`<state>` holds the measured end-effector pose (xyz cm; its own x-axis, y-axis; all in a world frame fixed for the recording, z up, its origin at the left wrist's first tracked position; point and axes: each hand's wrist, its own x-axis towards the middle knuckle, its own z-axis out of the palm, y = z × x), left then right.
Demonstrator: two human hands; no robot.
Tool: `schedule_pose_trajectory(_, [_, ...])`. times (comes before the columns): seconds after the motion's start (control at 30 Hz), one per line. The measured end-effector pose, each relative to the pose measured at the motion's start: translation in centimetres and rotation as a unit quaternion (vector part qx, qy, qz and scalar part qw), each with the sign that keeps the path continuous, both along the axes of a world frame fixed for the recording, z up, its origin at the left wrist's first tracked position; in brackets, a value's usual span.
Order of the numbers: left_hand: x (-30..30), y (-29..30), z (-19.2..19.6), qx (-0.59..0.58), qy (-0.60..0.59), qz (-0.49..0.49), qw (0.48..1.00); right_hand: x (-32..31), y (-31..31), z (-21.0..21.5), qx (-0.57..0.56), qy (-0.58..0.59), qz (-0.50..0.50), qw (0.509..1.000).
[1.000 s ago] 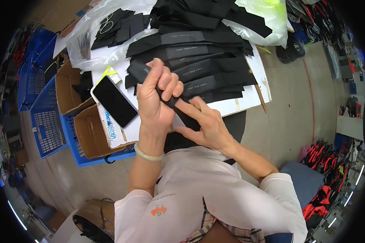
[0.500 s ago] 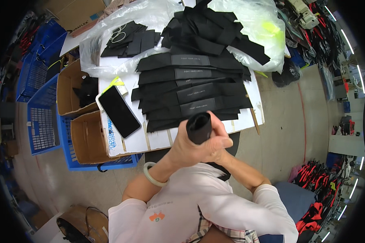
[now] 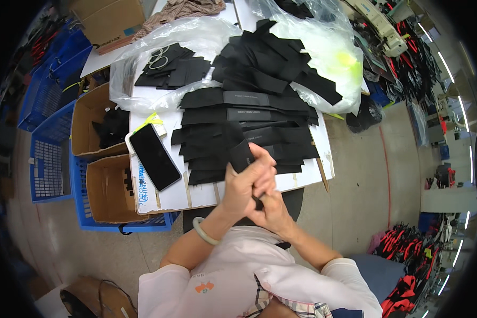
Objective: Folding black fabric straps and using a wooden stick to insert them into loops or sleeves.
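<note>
Just off the near edge of the table, my left hand [image 3: 244, 185] is closed around a black fabric strip [image 3: 241, 155]. Its upper end sticks out between thumb and fingers, with small pale print on it. My right hand [image 3: 274, 213] sits directly below, its fingers closed on the lower part of the strip, which is mostly hidden by both hands. In front of them, flat black fabric strips [image 3: 206, 115] lie overlapped in rows, several with grey printed labels. Behind these is a loose heap of black fabric pieces [image 3: 267, 61].
A black phone [image 3: 155, 157] lies at the table's left, near small black pieces [image 3: 188, 71] with a white cord. Clear plastic bags [image 3: 323, 45] spread across the back. Cardboard boxes [image 3: 108, 185] and blue crates [image 3: 50, 159] stand left. A wooden stick [image 3: 322, 172] pokes past the table's right edge.
The strip, earlier seen end-on as a rolled tube, now tilts forward with its printed face showing. My left hand's fingers have wrapped around it, and my right hand has dropped below the left.
</note>
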<state>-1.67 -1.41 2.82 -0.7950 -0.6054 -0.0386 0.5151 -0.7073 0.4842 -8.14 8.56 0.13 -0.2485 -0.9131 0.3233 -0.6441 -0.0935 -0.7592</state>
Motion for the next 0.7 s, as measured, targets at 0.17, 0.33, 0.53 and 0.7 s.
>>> schedule_pose_trajectory(0.17, [-0.7, -0.9, 0.5, 0.014, 0.013, -0.015, 1.0, -1.3, -0.7, 0.2, 0.029, 0.081, -0.02, 0.996])
schedule_pose_trajectory(0.33, [-0.7, -2.8, -1.4, 0.009, -0.016, -0.15, 0.989, -6.7, -0.7, 4.8, -0.074, -0.219, -0.12, 0.965])
schedule_pose_trajectory(0.53, [-1.1, -0.8, -1.4, 0.022, 0.021, -0.266, 0.963, -10.1, -8.1, 5.9, 0.044, -0.294, -0.014, 0.955])
schedule_pose_trajectory(0.7, [-1.9, 0.1, -2.0, 0.065, 0.019, -0.304, 0.95, -11.8, -10.2, 4.1, 0.032, -0.376, -0.086, 0.922])
